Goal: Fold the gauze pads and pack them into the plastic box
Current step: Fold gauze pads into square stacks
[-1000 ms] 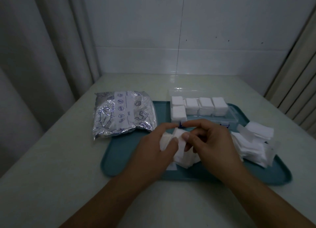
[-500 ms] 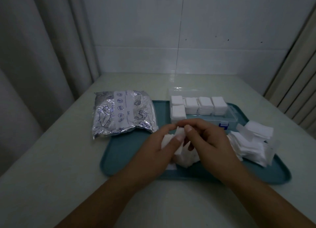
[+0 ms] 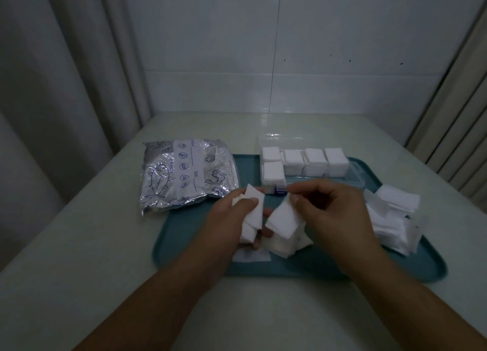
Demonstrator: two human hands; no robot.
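**Each hand holds gauze above the tray**

The left hand (image 3: 232,219) grips a small bunch of gauze (image 3: 253,213), thumb pressed on top and fingers curled beneath it. The right hand (image 3: 332,213) pinches a single pad (image 3: 284,219) by its upper corner between thumb and forefinger; the pad hangs down, tilted, just beside the left hand's bunch but apart from it. Both are held over the near middle of the teal tray (image 3: 184,245), above more loose gauze (image 3: 287,242) lying on it.

The clear box (image 3: 353,176) sits at the tray's far side, with folded pads (image 3: 303,161) packed in a row along its back and one more at front left. A heap of unfolded pads (image 3: 390,216) lies at the tray's right end. A foil bag (image 3: 184,174) rests at the left, partly over the tray's far left corner.
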